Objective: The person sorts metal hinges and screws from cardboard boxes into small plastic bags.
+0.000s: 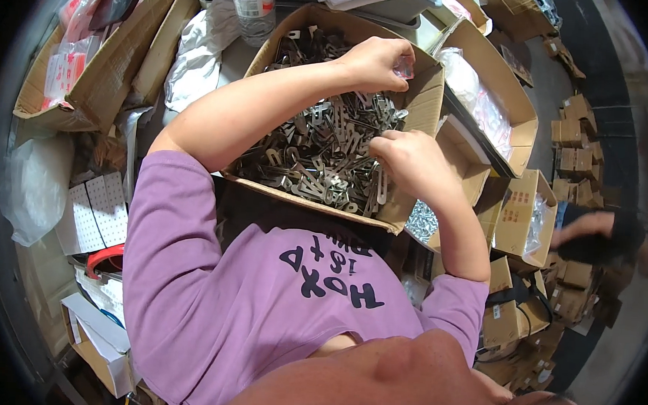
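Clock: read across the view, twelve at the top.
Purple shirt (207, 299): nearest, at seven; the person leans over the work.
Right hand (413, 162): at two, fingers curled narrow over the carton's inner side; a long slotted piece (382, 187) lies just below the fingertips, but whether it is gripped cannot be told.
Left hand (377, 63): near one, fingers pinched narrow on a small clear plastic piece (404, 68).
Metal pieces (343, 133): at twelve, a loose tangled heap inside the open carton (422, 108), beneath both hands.
Risk, heap: interlocked slots could drag several pieces up together; thin edges might nick bare fingers.
Risk, plastic: a loosened pinch could drop it among the metal.
Silver hardware (421, 222): at three, just beside the carton; a piece slipping over the wall could mix in there.
Bottle (254, 9): at eleven, behind the carton; a knock from the left forearm could tip it.
Stacked boxes (576, 144): at two, farthest, well apart.
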Demonstrator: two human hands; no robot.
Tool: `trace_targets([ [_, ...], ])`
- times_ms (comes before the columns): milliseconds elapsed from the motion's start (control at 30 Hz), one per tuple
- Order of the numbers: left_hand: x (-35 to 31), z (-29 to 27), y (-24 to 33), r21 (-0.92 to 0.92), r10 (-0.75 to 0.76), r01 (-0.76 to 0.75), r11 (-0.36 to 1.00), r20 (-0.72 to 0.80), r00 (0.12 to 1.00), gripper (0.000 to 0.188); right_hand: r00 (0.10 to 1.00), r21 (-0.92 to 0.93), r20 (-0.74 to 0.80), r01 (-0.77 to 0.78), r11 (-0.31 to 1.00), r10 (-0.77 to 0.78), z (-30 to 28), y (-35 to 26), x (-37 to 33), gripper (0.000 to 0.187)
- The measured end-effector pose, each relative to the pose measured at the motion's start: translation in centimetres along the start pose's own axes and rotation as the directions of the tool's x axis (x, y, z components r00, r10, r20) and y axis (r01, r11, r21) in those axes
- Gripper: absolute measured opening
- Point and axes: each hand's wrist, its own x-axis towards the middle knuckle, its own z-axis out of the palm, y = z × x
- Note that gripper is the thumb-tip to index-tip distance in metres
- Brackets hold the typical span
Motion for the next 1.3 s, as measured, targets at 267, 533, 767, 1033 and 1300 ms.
trace_targets([
  [267, 0.3, 0.0, 0.1, -0.003, 0.014, -0.014, 1.000, 0.021, 1.000, 0.042, 0.967, -0.216, 0.181, 0.217, 0.952, -0.179, 2.8, -1.5, 2.0, 0.009],
  [533, 0.1, -0.7, 0.5, -0.410, 0.006, 0.065, 0.910, 0.171, 0.985, 0.030, 0.824, 0.583, -0.456, -0.010, 0.812, 0.337, 0.0, 3.9, -0.5, 0.011],
  [767, -0.6, 1.0, 1.6, -0.732, 0.045, 0.197, 0.652, 0.297, 0.954, 0.029, 0.685, 0.921, -0.375, 0.200, 0.333, 0.624, 2.2, 6.2, -1.2, 0.020],
  [1033, -1.2, 1.7, 2.2, -0.601, -0.020, 0.166, 0.782, 0.242, 0.970, 0.029, 0.463, 0.383, -0.810, -0.048, 0.923, 0.360, 1.4, 5.3, -0.5, 0.019],
  [1300, -1.5, 1.7, 2.9, -0.696, -0.018, 0.321, 0.642, 0.405, 0.914, 0.033, 0.398, 0.450, -0.802, -0.089, 0.889, 0.446, 1.2, 6.0, -1.5, 0.009],
])
